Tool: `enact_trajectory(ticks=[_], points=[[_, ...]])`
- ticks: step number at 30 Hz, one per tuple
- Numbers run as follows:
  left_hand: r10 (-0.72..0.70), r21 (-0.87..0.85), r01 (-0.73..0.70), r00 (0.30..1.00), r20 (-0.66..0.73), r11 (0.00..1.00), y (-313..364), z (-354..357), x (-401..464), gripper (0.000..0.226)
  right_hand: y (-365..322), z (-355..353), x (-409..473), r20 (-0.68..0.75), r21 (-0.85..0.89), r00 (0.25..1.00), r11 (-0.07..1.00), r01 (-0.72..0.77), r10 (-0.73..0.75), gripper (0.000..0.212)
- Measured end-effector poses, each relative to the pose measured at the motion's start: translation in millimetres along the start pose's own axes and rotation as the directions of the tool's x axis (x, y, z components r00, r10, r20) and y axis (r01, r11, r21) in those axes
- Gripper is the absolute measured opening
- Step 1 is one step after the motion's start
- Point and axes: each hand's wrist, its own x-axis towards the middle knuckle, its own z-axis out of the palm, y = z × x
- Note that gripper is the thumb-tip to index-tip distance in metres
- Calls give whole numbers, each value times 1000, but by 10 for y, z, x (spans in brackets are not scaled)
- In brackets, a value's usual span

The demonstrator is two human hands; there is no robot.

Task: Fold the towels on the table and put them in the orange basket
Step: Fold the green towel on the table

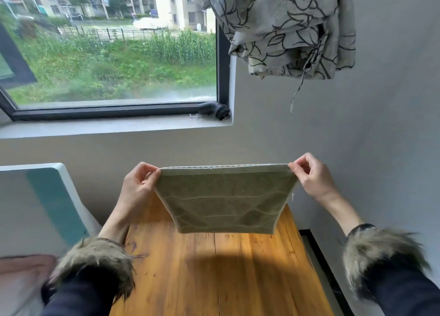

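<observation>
Head view. Towel (226, 199): olive-green terry, rectangular, doubled over, woven bands running across its face; held up in the air between the hands, top edge taut and level, lower edge hanging free above the table. Left hand (138, 187): pinching the towel's upper left corner between thumb and curled fingers. Right hand (312, 175): pinching the upper right corner the same way, thumb and forefinger closed on the hem. Sleeves: dark fabric with shaggy brown-grey fur cuffs (381, 256) at both wrists. Table (214, 275): orange-brown wooden planks, visible grain and seams, below and between the forearms, towel's shadow cast across it. Left of the left forearm: white rounded panel with a teal stripe (57, 203); blurred pinkish cloth (21, 273) just beside the left cuff. Above the hands: grey wall, dark-framed window (114, 111), pale sill with a small black ridged object (214, 111) at its right corner. Above the right hand: bunched grey curtain (285, 27) with black leaf outlines, a cord dangling.
</observation>
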Motion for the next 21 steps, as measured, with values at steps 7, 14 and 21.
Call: enact_trajectory(ticks=[7, 14, 21], points=[[28, 67, -23, 997, -75, 997, -97, -178, 40, 18, -141, 50, 133, 85, 110, 995, 993, 36, -45, 19], [-18, 297, 17, 1000, 0, 955, -272, -178, 72, 14, -11, 269, 194, 384, -229, 923, 967, 108, -12, 18], [11, 368, 24, 996, -91, 930, -264, -134, 309, 9, -81, 509, 394, 324, -388, 937, 886, 256, -129, 16]])
